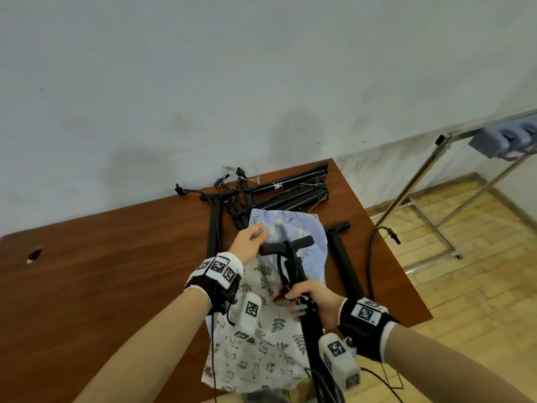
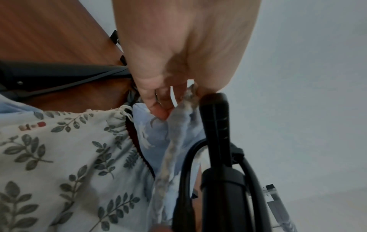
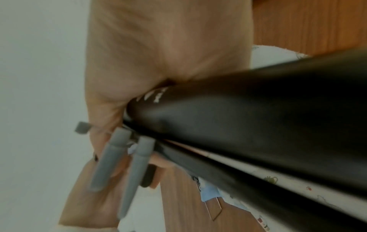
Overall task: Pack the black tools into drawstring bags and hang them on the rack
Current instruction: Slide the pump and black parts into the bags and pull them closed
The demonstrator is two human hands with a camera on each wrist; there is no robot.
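Observation:
My right hand grips the barrel of a black pump-like tool, its T-handle pointing away from me; in the right wrist view the black tool fills the frame under my right hand. My left hand pinches the rim and cord of a pale blue drawstring bag just beside the T-handle; the left wrist view shows my left hand pinching the blue bag next to the black tool. Under them lies a leaf-print bag. More black tools lie piled at the table's far edge.
The brown wooden table stands against a white wall. A metal rack stands on the tiled floor at the right, with a blue bag hanging on its bar. A black tool and a hose lie near the table's right edge.

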